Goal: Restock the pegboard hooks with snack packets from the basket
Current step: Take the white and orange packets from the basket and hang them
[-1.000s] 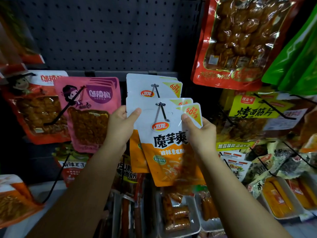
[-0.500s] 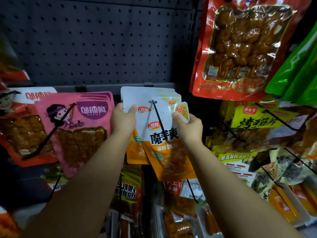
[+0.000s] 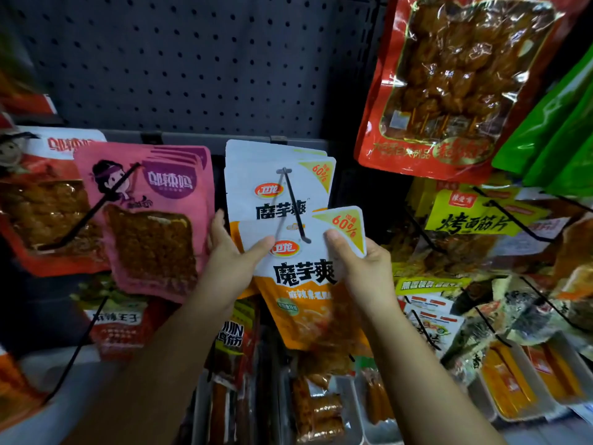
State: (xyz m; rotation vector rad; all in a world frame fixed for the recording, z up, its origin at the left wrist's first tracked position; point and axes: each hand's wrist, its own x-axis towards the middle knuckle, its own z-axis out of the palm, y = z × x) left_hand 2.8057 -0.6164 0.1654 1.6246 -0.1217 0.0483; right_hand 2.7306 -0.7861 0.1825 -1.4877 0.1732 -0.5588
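Both hands hold one white-and-orange snack packet (image 3: 305,284) by its top corners. My left hand (image 3: 231,264) pinches the upper left edge with its thumb in front, and my right hand (image 3: 362,268) pinches the upper right corner under the yellow "60%" triangle. The packet's top edge lies at the tip of a black hook (image 3: 296,213) that slopes down towards me. Several matching packets (image 3: 272,187) hang further back on the same hook, against the grey pegboard (image 3: 192,59). No basket is in view.
A pink packet (image 3: 150,220) hangs on the neighbouring hook to the left, close to my left hand. A large red packet (image 3: 449,85) and green packets (image 3: 552,123) hang at the upper right, with yellow packets (image 3: 471,220) below them. White trays of snacks (image 3: 321,412) sit underneath.
The held packet now sits lower and nearer the hook's tip, apart from the stack behind it. Both hands came down and towards me with it, and the view shifted a little.
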